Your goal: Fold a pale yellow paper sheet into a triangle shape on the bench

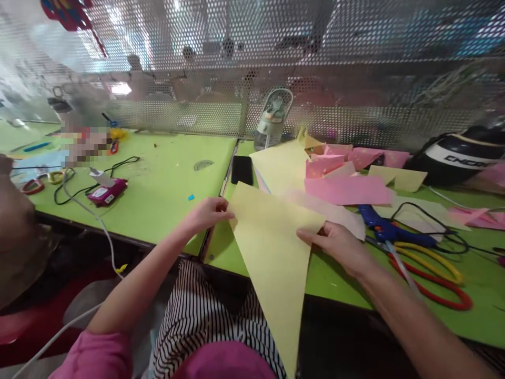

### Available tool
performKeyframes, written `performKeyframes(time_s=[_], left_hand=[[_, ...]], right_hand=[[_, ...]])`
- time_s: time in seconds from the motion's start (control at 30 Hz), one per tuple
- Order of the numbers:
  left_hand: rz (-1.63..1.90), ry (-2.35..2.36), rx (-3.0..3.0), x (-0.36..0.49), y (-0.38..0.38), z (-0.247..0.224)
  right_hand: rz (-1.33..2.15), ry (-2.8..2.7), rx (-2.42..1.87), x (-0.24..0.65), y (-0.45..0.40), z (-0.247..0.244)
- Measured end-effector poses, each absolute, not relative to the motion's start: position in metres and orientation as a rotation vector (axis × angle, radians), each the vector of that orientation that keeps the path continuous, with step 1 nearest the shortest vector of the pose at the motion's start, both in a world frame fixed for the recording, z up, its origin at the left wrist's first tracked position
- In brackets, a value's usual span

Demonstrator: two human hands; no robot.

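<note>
A large sheet of yellow paper (pixel 272 252) is stretched between my two hands, over the table edge and my lap. It tapers to a narrow end toward me. My left hand (pixel 213 213) pinches its upper left corner. On the other side, my right hand (pixel 331 239) grips the right edge, thumb on top and fingers behind the sheet. Beyond it lie another yellow sheet (pixel 282 163), a pink paper strip (pixel 351 190) and several folded pink pieces. To the right of my right hand rest a blue glue gun (pixel 394 227) and scissors (pixel 434 273) with yellow and red handles.
A black phone (pixel 242 169) and a pale green bottle (pixel 272 121) stand beyond the sheet. A black bag (pixel 457 158) sits at the far right. On the left table are a magenta power adapter (pixel 107 192), cables and a protractor (pixel 203 165). Another person (pixel 16 231) sits at left.
</note>
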State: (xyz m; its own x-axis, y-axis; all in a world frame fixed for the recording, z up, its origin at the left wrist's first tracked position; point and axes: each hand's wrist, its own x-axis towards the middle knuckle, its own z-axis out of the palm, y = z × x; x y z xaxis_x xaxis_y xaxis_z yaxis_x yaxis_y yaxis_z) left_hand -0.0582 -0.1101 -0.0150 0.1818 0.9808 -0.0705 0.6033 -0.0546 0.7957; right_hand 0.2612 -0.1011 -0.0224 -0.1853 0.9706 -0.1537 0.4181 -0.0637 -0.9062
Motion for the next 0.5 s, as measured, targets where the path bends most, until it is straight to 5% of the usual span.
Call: performKeyframes(time_s=[0.5], left_hand=[[0.236, 1.616, 2.663, -0.021, -0.105, -0.002]], right_hand=[[0.755, -2.009, -1.433, 0.257, -0.111, -0.029]])
